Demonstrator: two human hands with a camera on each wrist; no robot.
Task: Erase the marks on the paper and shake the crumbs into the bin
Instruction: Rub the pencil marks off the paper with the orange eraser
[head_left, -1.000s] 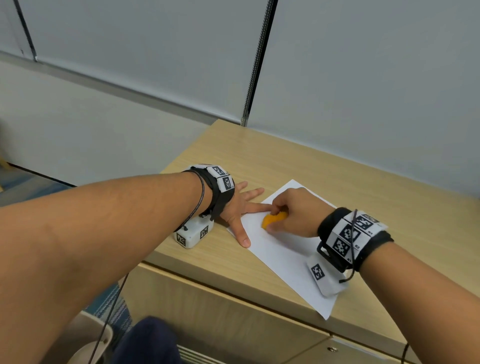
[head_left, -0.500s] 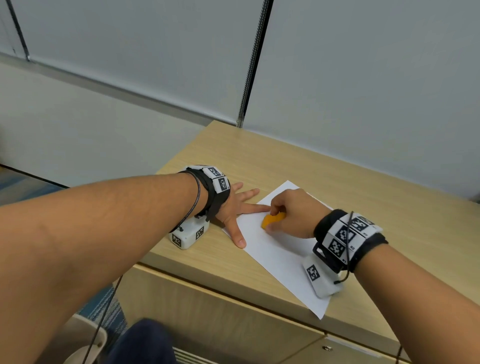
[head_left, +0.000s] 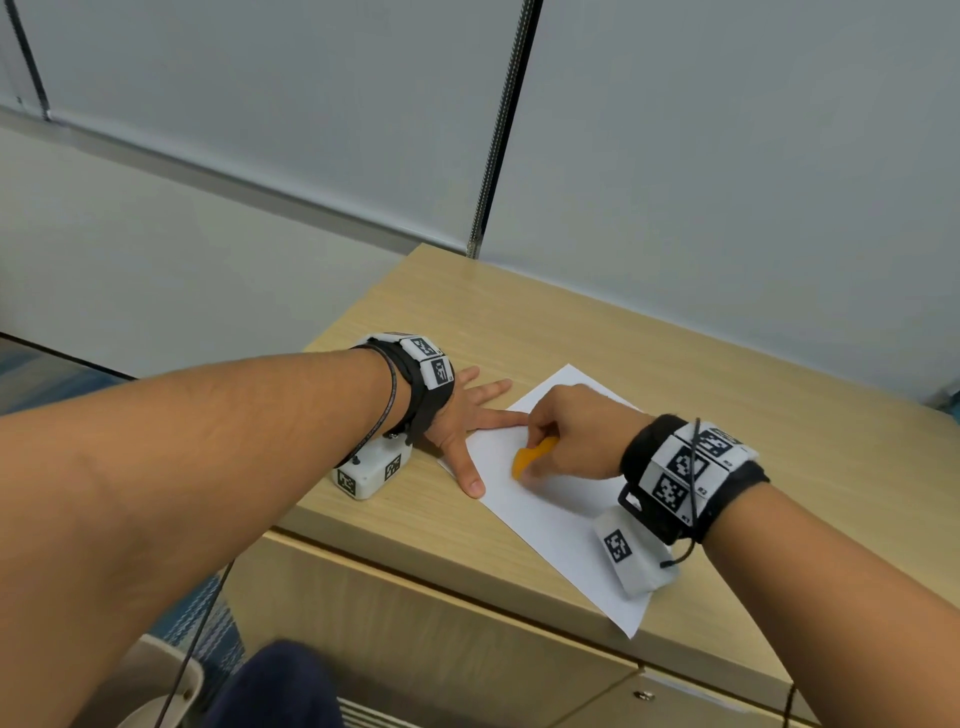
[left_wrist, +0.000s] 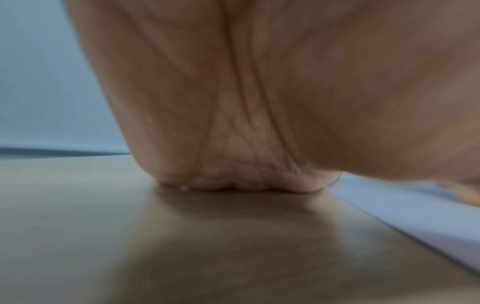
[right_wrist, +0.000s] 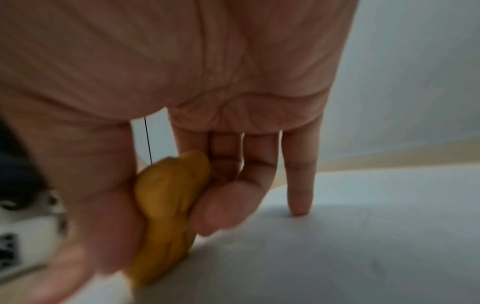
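Observation:
A white sheet of paper lies on the wooden desk, one corner reaching the front edge. My left hand lies flat with fingers spread, its fingertips pressing the paper's left corner. My right hand pinches an orange eraser between thumb and fingers and holds its tip down on the paper. In the right wrist view the eraser touches the paper and my little finger rests on the sheet. In the left wrist view the palm sits on the desk beside the paper edge. No marks are visible.
A pale bin stands on the floor at the lower left, below the desk's front edge. A grey partition wall rises behind the desk. Drawer fronts run under the desktop. My knee in dark cloth is next to the bin.
My right hand has slid the eraser a little toward the near-left across the paper. My left hand stays pressed on the paper's corner.

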